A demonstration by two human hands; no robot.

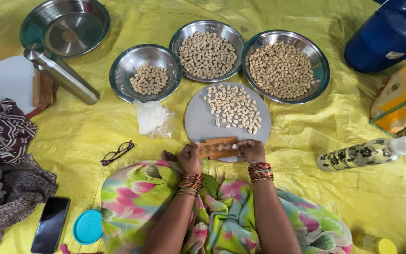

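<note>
My left hand (190, 157) and my right hand (250, 150) grip the two ends of a small ridged wooden board (218, 147) at the near edge of a round grey board (198, 120). My right hand also pinches a small pale piece against the wood. Several pale shaped dough pieces (234, 108) lie spread on the grey board just beyond the wooden one. Both wrists carry stacks of red and gold bangles.
Three steel bowls hold more pale pieces: left (121, 66), middle (186, 33), right (323, 66). An empty steel dish (31, 23), steel cylinder (64, 75), plastic bag (151, 117), glasses (117, 153), phone (50, 225), teal lid (88, 226), patterned bottle (367, 154) and blue container (391, 35) lie on yellow sheet.
</note>
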